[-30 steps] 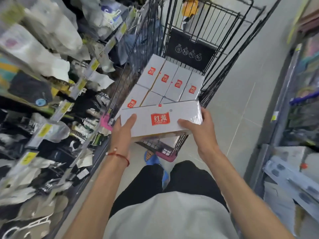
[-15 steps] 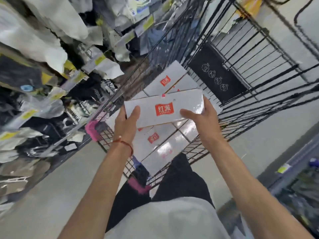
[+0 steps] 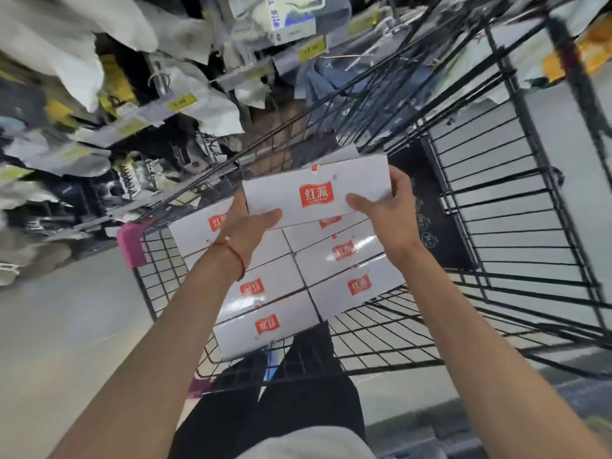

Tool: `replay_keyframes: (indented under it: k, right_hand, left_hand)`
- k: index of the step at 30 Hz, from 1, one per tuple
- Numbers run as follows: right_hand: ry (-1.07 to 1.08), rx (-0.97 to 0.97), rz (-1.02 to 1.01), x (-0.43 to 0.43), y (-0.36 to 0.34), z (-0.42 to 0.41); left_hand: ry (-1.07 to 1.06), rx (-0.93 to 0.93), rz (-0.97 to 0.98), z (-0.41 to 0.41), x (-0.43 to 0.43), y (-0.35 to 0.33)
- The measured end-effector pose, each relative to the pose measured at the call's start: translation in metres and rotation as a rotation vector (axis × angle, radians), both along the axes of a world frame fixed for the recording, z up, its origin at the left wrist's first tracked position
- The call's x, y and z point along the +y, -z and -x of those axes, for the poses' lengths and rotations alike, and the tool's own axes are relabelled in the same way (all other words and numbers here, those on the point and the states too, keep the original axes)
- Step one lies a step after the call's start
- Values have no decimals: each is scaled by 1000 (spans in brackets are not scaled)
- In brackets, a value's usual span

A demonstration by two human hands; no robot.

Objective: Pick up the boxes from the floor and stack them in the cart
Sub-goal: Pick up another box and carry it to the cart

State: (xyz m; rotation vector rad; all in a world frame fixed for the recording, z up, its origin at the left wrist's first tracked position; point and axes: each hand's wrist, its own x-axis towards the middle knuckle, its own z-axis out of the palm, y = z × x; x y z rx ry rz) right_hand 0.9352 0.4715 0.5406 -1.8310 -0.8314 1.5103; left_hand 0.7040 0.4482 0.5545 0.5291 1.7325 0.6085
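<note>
Both hands grip one flat white carton (image 3: 314, 190) over the far end of a black wire shopping cart (image 3: 496, 226). It sits just above the layer of matching cartons (image 3: 359, 303) already lying inside, and whether it touches them can't be told. The carton is a long, thin rectangle w/ a slightly glossy plain white top. A red square logo w/ white Chinese characters sits at its centre, a tiny ® mark is up-right of that, and a small red tab shows at the far edge. The left hand (image 3: 246, 226) has its thumb laid across the near-left corner of the top face, w/ the fingers hidden beneath. The right hand (image 3: 387, 210) has its thumb on top near the logo and its fingers curled round the right end, so both are closed on the carton. A red string bracelet (image 3: 236, 256) sits on the left wrist. The cartons in the cart lie flat in two rows side by side, logos up and edges touching, filling the cart's near-left part. A pink corner bumper (image 3: 130, 241) caps the cart's rim at left, and a black placard (image 3: 427, 223) hangs on its far wall. To the left are store shelves (image 3: 132, 117) crammed w/ bagged goods and yellow price tags (image 3: 181, 102), and pale grey floor (image 3: 66, 326) below.
</note>
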Motion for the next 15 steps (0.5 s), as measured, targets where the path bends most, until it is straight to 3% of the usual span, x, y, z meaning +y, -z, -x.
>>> replay_keyframes:
  k: [15]
  right_hand:
    - [-170,-46,-94,61,50,-9]
  left_hand:
    - [-55,105,-43,-24,26,41]
